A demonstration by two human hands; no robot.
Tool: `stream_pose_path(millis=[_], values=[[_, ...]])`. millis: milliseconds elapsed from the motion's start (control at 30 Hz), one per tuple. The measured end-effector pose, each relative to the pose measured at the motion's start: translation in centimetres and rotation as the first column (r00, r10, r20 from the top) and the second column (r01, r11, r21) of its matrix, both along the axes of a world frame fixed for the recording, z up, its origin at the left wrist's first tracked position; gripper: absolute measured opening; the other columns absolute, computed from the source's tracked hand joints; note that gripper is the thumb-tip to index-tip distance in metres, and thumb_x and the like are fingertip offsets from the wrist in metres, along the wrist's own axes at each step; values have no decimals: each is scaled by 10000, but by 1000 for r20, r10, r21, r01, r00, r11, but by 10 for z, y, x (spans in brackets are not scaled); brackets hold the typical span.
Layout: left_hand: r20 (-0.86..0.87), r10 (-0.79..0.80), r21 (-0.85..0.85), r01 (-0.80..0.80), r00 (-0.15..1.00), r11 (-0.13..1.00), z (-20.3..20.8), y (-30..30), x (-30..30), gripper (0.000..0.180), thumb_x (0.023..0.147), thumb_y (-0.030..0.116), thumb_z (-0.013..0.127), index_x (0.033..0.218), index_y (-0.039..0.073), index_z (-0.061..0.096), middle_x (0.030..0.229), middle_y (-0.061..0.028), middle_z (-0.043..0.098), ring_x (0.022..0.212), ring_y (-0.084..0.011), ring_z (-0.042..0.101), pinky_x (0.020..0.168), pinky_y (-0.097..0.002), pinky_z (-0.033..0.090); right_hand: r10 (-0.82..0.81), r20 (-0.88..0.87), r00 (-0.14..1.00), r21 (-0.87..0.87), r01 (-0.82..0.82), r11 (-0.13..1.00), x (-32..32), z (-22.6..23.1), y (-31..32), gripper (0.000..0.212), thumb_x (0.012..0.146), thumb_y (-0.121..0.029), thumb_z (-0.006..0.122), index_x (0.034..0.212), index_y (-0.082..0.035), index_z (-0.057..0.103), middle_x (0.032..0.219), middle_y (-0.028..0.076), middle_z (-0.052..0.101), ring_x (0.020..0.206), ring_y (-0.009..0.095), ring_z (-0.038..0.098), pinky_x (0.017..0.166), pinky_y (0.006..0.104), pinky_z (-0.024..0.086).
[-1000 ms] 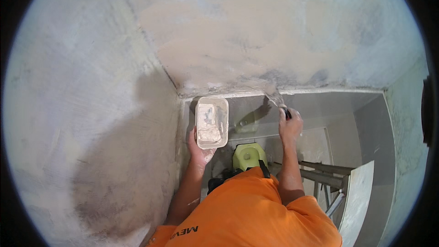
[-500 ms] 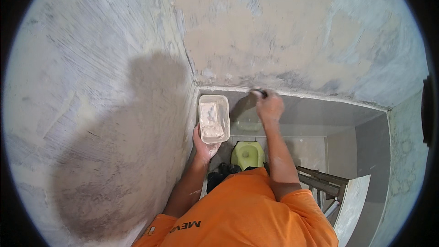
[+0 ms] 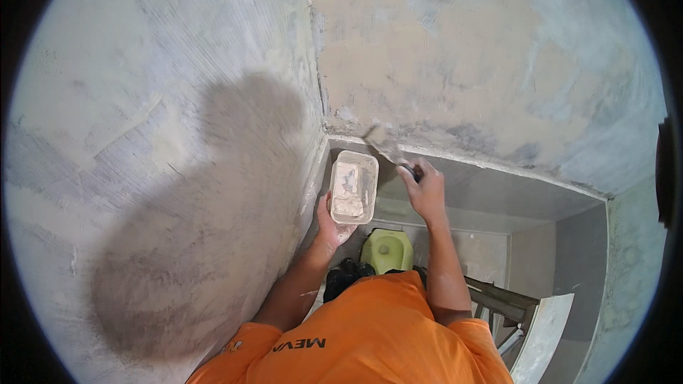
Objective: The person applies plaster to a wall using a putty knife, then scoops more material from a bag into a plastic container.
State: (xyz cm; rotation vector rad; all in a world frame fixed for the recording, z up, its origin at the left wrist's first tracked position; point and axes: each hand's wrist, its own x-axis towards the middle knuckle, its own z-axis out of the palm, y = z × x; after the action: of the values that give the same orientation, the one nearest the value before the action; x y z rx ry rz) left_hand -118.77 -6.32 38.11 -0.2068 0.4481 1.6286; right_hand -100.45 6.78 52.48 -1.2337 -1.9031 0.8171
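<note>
My left hand (image 3: 334, 226) is closed on the lower end of a pale rectangular plastic tub (image 3: 373, 188). Pinkish-beige putty (image 3: 348, 203) lies inside it, and white smears mark my fingers and forearm. In my right hand (image 3: 428, 192) is a putty knife (image 3: 390, 149), gripped by its dark handle. Its blade points up and left, with some putty on its end, close to the bottom edge of the patched wall (image 3: 427, 64). Whether the blade touches the wall I cannot tell. The knife is to the right of the tub and apart from it.
A rough plastered wall (image 3: 178, 43) with my shadow on it rises at the left. Grey tiles (image 3: 484, 185) run below the plaster ledge. Beneath me is a green squat toilet (image 3: 388, 250). A wooden frame (image 3: 501, 299) and a white board (image 3: 544, 338) stand at the lower right.
My right hand has moved slightly down and right, and the knife now points up-left with its blade in sight. The whole view has shifted, so the tub sits further right.
</note>
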Motion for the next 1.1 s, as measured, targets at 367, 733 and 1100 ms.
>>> stream_pose_path(millis=[367,733,1100], values=[[-54,40,7,-39,998,999,16,-28,-26,631,1014,515,336,1432,97,556,1323,-126,652,1163,-329,661,984,-505,550,-181,215,960,127,157,979,6,-34,-23,331,925,-320,712,885,9,712,840,215,718,799,380,705,737,435,531],[-194,-65,-19,63,979,998,46,-1,-9,660,991,599,505,1429,107,539,1308,-115,648,1146,-298,663,980,-457,543,266,33,963,-245,-250,937,49,38,-78,188,878,-105,716,1032,3,706,775,103,686,682,156,610,674,325,505],[-287,21,26,-14,958,1000,103,10,46,651,1023,561,485,1431,53,515,1328,-129,628,1192,-300,633,1034,-459,504,288,167,943,-160,-263,952,84,69,-90,272,893,-120,653,1139,-19,708,840,266,664,743,437,635,712,435,514]])
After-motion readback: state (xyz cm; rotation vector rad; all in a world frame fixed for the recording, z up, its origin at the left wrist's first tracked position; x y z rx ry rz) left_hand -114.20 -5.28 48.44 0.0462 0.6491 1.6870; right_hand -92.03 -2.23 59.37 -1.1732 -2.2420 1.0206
